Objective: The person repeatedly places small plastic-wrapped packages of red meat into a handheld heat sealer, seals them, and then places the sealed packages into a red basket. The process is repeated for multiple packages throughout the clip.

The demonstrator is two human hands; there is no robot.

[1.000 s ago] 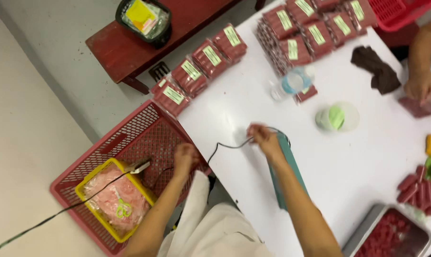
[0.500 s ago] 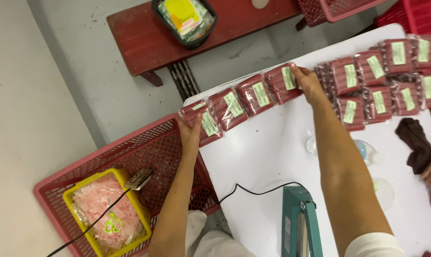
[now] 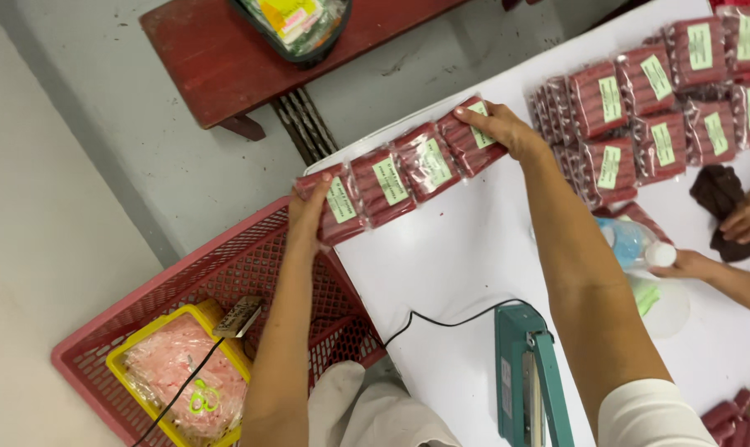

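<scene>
Left hand presses the 8 o'clock end, right hand the 2 o'clock end of a packet row on the table. Both grips flat, fingers apart, clamping nothing. Packets look soft, slick, light; squeeze from both ends.

Both arms outstretched, left hand flat — right hand flat, fingers extended

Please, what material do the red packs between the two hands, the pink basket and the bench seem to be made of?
Red packs: clear glossy plastic film, judging by glare, with paper-looking green labels. Pink basket: probably moulded plastic, an open lattice with a matte look. Bench: likely wood painted dark red, scuffed. Left hand and right hand press the row's ends.
</scene>
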